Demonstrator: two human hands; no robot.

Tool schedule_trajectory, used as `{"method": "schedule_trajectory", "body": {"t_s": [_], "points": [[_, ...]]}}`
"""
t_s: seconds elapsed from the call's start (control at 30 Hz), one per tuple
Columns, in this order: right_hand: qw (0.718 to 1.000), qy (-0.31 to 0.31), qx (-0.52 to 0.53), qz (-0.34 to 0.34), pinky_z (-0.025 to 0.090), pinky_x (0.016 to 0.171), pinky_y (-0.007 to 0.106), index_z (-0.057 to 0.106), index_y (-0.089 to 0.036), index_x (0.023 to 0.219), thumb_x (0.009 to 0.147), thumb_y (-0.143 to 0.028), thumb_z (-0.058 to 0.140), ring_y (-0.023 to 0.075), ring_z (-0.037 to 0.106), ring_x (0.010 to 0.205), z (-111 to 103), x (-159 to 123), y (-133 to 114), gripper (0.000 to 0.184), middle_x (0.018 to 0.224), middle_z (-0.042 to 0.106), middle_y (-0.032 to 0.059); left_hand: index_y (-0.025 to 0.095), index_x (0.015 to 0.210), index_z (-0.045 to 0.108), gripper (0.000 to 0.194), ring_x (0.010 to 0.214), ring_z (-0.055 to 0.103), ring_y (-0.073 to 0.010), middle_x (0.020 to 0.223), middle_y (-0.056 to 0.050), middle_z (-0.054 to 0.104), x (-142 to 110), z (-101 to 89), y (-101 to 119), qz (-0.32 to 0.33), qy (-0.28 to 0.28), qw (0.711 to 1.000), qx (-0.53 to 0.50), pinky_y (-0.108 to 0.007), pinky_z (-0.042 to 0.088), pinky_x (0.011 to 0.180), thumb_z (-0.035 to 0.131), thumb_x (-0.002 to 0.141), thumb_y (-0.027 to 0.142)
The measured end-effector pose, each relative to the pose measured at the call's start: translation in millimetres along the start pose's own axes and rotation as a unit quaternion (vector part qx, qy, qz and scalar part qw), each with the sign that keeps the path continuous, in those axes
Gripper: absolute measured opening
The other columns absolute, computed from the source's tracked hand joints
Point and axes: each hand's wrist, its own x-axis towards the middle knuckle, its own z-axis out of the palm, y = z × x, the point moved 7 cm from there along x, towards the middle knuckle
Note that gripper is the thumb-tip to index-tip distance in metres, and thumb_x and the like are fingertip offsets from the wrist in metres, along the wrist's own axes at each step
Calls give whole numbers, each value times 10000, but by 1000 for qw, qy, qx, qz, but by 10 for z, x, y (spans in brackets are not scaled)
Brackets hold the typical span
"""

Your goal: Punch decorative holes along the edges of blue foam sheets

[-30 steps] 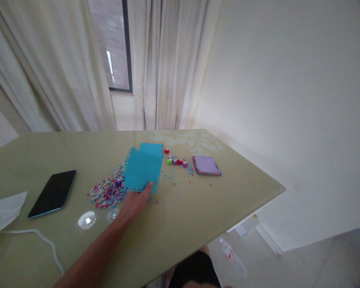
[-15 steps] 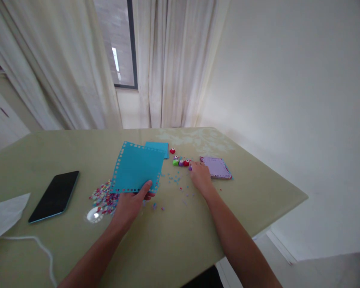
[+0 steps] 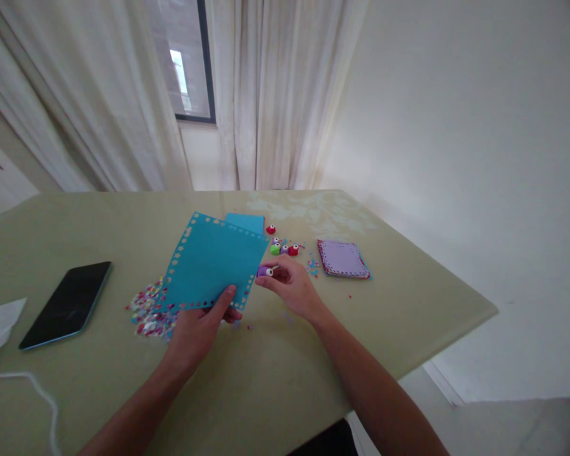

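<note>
My left hand (image 3: 209,316) grips a blue sheet of paper (image 3: 213,263) by its lower edge, thumb on top. Small punched holes run along the sheet's borders. Between the fingers of my right hand (image 3: 292,285) is a small purple craft punch (image 3: 265,272) with a white round mark, at the sheet's right edge. Whether the edge sits inside the punch I cannot tell. Behind that hand stand several more small punches: a green one (image 3: 275,249), a red one (image 3: 293,250) and purple ones. Another red punch (image 3: 271,229) stands apart, farther back.
A stack of punched paper squares, lilac on top (image 3: 344,259), lies to the right. More blue paper (image 3: 246,223) lies behind the held sheet. Confetti (image 3: 152,310) is heaped at left, near a black tablet (image 3: 69,304), a white sheet (image 3: 0,326) and a white cable (image 3: 42,396).
My right hand has lifted the purple punch from beside the other punches and brought it left to the blue sheet's edge. The view has shifted slightly.
</note>
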Motion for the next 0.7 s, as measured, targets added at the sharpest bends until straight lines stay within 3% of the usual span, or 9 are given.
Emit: {"method": "schedule_trajectory", "body": {"t_s": [0.3, 0.53, 0.7], "points": [[997, -20, 54, 46, 517, 635, 275, 701, -237, 994, 728, -490, 930, 156, 654, 699, 63, -25, 36, 433, 834, 712, -5, 254, 596, 721, 449, 622, 736, -279, 607, -74, 760, -15, 17, 9, -6, -13, 1000, 12, -396, 598, 724, 621, 760, 659], [998, -27, 44, 38, 503, 646, 277, 671, -233, 979, 678, -457, 961, 152, 620, 699, 83, -35, 64, 474, 812, 688, -19, 257, 612, 749, 488, 697, 755, -297, 674, -79, 790, -22, 57, -70, -13, -30, 998, 50, -401, 577, 733, 602, 792, 686], [994, -40, 84, 55, 517, 670, 284, 691, -233, 980, 647, -457, 981, 141, 594, 690, 105, -22, 113, 496, 806, 663, -29, 247, 630, 748, 459, 671, 751, -287, 641, -68, 780, -24, 22, -11, -4, -25, 999, 29, -389, 578, 716, 610, 789, 655]]}}
